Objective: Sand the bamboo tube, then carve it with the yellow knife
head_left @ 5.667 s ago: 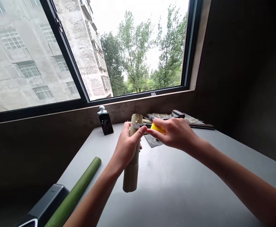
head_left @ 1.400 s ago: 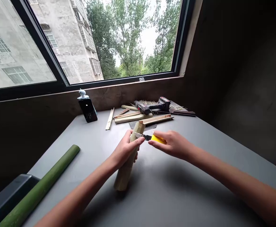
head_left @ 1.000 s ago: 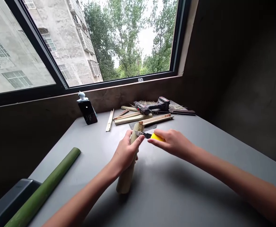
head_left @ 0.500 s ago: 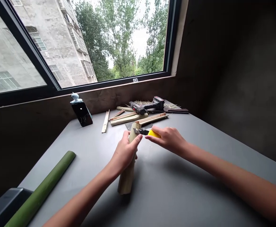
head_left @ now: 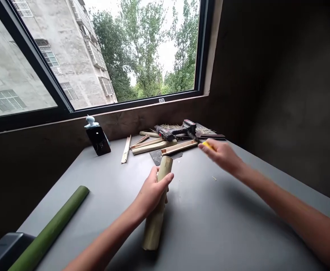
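A pale, peeled bamboo piece (head_left: 154,226) leans away from me over the grey table, its far end raised. My left hand (head_left: 155,188) is wrapped round its upper half, the thumb lying along its right side. Off to the right, my right hand (head_left: 224,156) is closed round the yellow handle of a utility knife (head_left: 206,144). The knife's dark front end is smeared by motion and points up and left, apart from the bamboo. A thin curled shaving (head_left: 214,178) lies on the table below my right hand.
Split bamboo strips (head_left: 150,147) and a cordless power tool (head_left: 176,130) lie at the back, by a dark flat plate (head_left: 156,158). A phone (head_left: 98,140) with a small figure stands back left. A green bamboo length (head_left: 52,226) rests across a black object (head_left: 5,248) at left.
My right hand has swung the knife right and up, off the bamboo's far end. A shaving now shows on the table. The bamboo, still in my left hand, sits slightly lower in view.
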Tool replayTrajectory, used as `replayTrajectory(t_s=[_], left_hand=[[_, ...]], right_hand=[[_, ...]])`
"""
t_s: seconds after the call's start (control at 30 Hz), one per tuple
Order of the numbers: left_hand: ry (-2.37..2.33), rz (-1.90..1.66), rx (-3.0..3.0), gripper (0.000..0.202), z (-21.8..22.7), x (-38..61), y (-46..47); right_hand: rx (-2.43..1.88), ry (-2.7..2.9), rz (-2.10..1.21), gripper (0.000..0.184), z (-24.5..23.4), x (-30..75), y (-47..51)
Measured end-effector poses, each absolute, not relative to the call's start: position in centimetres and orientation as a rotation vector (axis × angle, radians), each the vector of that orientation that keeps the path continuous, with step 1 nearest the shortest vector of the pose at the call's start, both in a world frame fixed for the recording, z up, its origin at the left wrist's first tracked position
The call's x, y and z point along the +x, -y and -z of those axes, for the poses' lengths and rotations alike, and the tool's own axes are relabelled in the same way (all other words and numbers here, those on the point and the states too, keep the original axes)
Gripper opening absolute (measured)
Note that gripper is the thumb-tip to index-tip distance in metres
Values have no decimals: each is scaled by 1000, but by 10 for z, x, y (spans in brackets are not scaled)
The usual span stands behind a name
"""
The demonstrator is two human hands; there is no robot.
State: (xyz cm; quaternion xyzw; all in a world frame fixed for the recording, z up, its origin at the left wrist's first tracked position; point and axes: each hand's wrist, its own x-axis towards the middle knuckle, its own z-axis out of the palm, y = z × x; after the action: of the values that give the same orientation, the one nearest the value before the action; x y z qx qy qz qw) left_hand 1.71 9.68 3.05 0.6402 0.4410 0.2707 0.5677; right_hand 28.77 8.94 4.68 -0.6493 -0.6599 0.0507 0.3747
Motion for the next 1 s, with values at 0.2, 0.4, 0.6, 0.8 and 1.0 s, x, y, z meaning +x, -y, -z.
replayTrajectory(t_s=[0.2,0.4,0.6,0.8,1.0], left_hand=[[-944,-635,1486,55,-27,15,-96],[-924,-664,1510,50,-26,16,-98],[-954,-699,1550,46,-26,18,-96],[-1020,-746,1614,47,-32,20,-88],[-1098,-767,1663,45,-34,19,-83]], right_hand=[[-1582,2129,-317,52,-39,235,-61],[-1639,2196,-313,51,-35,229,-57],[-1698,2178,-273,51,-36,227,-56],[-1713,2169,-214,54,-40,229,-54],[-1719,2169,-138,58,-34,232,-64]])
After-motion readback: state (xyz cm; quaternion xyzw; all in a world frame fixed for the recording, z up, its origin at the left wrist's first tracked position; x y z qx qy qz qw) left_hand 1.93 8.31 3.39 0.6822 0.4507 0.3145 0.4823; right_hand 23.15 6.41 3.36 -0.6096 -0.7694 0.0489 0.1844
